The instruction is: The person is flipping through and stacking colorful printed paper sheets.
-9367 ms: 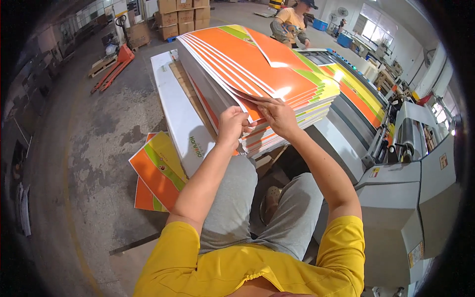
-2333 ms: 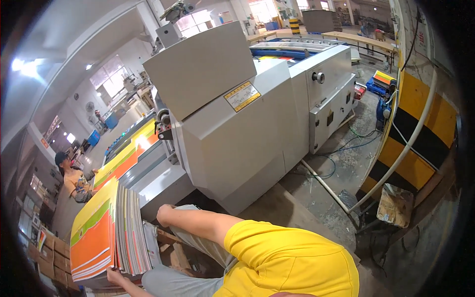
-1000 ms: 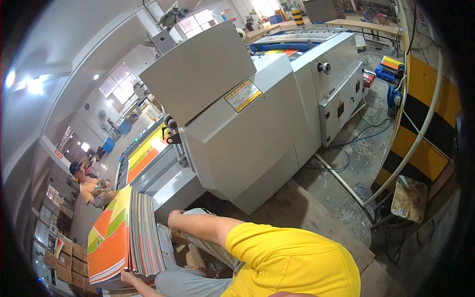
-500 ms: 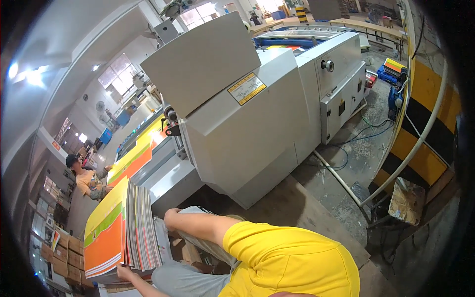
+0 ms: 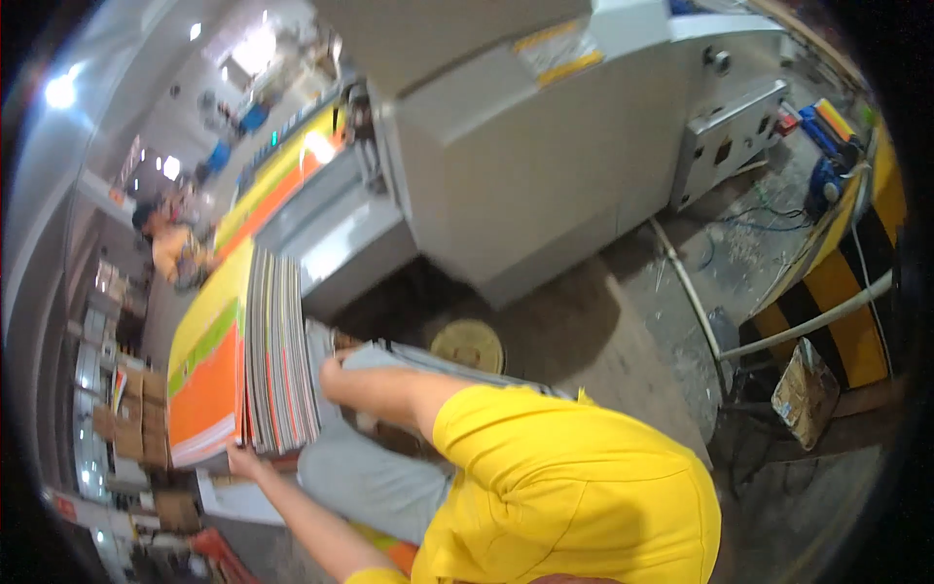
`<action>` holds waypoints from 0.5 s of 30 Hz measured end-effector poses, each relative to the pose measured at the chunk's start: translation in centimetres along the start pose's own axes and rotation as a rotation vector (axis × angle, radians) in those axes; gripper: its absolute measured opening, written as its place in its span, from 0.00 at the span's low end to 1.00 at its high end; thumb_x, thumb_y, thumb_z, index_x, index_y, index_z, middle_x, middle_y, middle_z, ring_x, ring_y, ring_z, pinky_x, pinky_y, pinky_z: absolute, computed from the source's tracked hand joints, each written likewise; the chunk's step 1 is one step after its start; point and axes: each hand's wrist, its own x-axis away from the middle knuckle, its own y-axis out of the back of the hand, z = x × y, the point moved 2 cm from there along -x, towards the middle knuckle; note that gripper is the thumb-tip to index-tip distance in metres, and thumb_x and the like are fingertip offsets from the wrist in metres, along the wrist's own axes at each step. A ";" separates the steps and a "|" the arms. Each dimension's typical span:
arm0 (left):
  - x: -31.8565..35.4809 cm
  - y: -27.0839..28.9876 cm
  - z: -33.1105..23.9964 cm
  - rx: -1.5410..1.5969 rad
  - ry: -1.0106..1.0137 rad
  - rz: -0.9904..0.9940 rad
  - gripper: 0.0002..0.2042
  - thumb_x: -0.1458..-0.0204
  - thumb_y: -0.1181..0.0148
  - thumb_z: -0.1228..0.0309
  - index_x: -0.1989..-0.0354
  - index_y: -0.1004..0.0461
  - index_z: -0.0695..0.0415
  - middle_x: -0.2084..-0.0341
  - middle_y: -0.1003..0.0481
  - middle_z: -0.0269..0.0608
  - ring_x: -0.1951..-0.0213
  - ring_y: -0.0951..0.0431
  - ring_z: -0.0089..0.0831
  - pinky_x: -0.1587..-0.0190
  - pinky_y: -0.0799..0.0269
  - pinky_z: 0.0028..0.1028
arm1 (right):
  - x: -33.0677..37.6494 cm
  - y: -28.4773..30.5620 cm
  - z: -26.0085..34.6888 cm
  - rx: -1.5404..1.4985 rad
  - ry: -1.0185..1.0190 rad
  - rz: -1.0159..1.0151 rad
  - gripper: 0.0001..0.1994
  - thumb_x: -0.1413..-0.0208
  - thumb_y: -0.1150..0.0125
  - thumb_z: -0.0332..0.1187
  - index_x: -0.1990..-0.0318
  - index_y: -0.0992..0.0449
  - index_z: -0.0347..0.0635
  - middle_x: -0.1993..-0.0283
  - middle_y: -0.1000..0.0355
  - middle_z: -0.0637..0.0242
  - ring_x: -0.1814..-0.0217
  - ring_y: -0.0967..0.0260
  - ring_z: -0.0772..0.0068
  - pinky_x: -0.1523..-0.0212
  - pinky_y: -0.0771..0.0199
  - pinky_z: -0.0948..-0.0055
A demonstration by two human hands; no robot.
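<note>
A thick stack of printed sheets (image 5: 209, 389), yellow, green and orange on its face, stands in front of me on the left, with its layered edges turned toward me. My left hand (image 5: 245, 461) grips the stack's lower near corner, thumb against the edge. My right hand (image 5: 333, 374) is at the stack's right side, by my grey-trousered knee. Its fingers are hidden, so its hold cannot be made out.
A large grey machine (image 5: 545, 185) stands ahead, its bed carrying more printed sheets (image 5: 277, 195). Another person (image 5: 175, 248) is beside the bed. A round yellowish lid-like object (image 5: 467, 346) lies below the machine. Cartons (image 5: 141, 414) stand left; a pipe (image 5: 686, 292) crosses the floor.
The view has tilted downward, so the machine sits higher in the picture and the round yellowish object shows more fully. More of my left forearm is visible. My left hand still grips the stack.
</note>
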 end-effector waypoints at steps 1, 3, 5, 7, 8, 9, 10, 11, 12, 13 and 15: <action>0.9 -1.8 -1.3 0.051 0.134 0.077 0.10 0.62 0.36 0.77 0.69 0.27 0.62 0.75 0.25 0.45 0.75 0.28 0.31 0.72 0.29 0.32 | -1.0 -0.4 -0.6 0.006 -0.001 0.052 0.20 0.59 0.40 0.43 0.55 0.25 0.49 0.55 0.29 0.61 0.54 0.32 0.51 0.60 0.30 0.41; 2.9 -3.2 -5.4 -0.544 -0.189 0.173 0.08 0.59 0.39 0.76 0.70 0.27 0.65 0.78 0.27 0.42 0.74 0.29 0.31 0.70 0.29 0.32 | -3.1 -1.7 -1.0 0.017 0.036 0.158 0.21 0.60 0.40 0.42 0.55 0.24 0.48 0.56 0.28 0.61 0.55 0.31 0.50 0.61 0.29 0.41; 3.4 -1.6 -6.8 0.452 0.503 -0.032 0.07 0.55 0.43 0.75 0.73 0.30 0.68 0.77 0.30 0.41 0.74 0.29 0.33 0.70 0.29 0.30 | -4.4 -2.0 3.5 0.111 0.099 0.196 0.21 0.61 0.39 0.41 0.56 0.24 0.47 0.57 0.28 0.61 0.56 0.31 0.50 0.62 0.29 0.40; 6.1 -5.1 -9.2 0.520 0.578 0.013 0.09 0.52 0.47 0.74 0.75 0.32 0.70 0.74 0.31 0.42 0.74 0.28 0.35 0.71 0.29 0.28 | -8.0 -6.2 3.9 0.115 0.008 0.281 0.20 0.60 0.39 0.39 0.56 0.24 0.47 0.57 0.28 0.61 0.56 0.31 0.49 0.62 0.30 0.39; 6.4 -5.3 -10.0 0.470 0.609 0.041 0.08 0.52 0.47 0.73 0.74 0.32 0.69 0.73 0.31 0.42 0.75 0.30 0.31 0.76 0.31 0.25 | -9.1 -7.3 4.3 0.153 -0.080 0.310 0.19 0.60 0.40 0.38 0.57 0.23 0.47 0.58 0.28 0.61 0.56 0.32 0.48 0.63 0.30 0.38; 5.5 -3.6 -9.5 0.475 0.591 0.063 0.08 0.52 0.47 0.72 0.75 0.33 0.66 0.75 0.32 0.40 0.77 0.31 0.27 0.79 0.35 0.23 | -8.7 -6.4 6.5 0.161 -0.038 0.303 0.19 0.60 0.40 0.38 0.57 0.23 0.47 0.58 0.28 0.61 0.56 0.32 0.48 0.63 0.30 0.38; 4.5 -1.4 -8.6 0.476 0.568 0.024 0.07 0.52 0.48 0.73 0.76 0.33 0.65 0.77 0.32 0.39 0.80 0.33 0.26 0.80 0.36 0.22 | -7.6 -4.8 9.2 0.112 0.033 0.188 0.18 0.59 0.40 0.37 0.56 0.24 0.47 0.56 0.28 0.61 0.55 0.32 0.48 0.62 0.31 0.37; 3.7 0.4 -8.0 0.481 0.545 -0.004 0.07 0.52 0.48 0.73 0.77 0.34 0.63 0.80 0.33 0.38 0.82 0.35 0.24 0.81 0.38 0.22 | -6.4 -3.5 11.0 0.054 0.098 0.079 0.18 0.58 0.40 0.36 0.55 0.24 0.47 0.55 0.28 0.61 0.54 0.32 0.48 0.62 0.32 0.35; 3.9 0.8 -8.3 0.465 0.551 -0.007 0.07 0.52 0.48 0.73 0.77 0.34 0.63 0.80 0.33 0.38 0.82 0.35 0.24 0.81 0.38 0.22 | -6.1 -3.5 11.2 0.051 0.113 0.087 0.18 0.58 0.40 0.36 0.55 0.24 0.47 0.55 0.28 0.61 0.54 0.32 0.48 0.62 0.32 0.35; 4.3 1.0 -8.6 0.503 0.561 -0.001 0.07 0.53 0.49 0.74 0.78 0.34 0.63 0.82 0.33 0.38 0.85 0.38 0.24 0.81 0.38 0.22 | -5.8 -3.7 11.2 0.016 0.139 0.078 0.18 0.57 0.40 0.36 0.55 0.24 0.47 0.54 0.28 0.61 0.53 0.32 0.48 0.62 0.33 0.35; 4.7 1.0 -9.0 0.535 0.574 0.007 0.06 0.53 0.50 0.74 0.79 0.34 0.63 0.84 0.34 0.37 0.87 0.41 0.23 0.81 0.38 0.22 | -5.3 -4.1 10.9 -0.055 0.182 0.059 0.18 0.57 0.40 0.36 0.55 0.24 0.47 0.54 0.29 0.61 0.53 0.32 0.48 0.62 0.33 0.35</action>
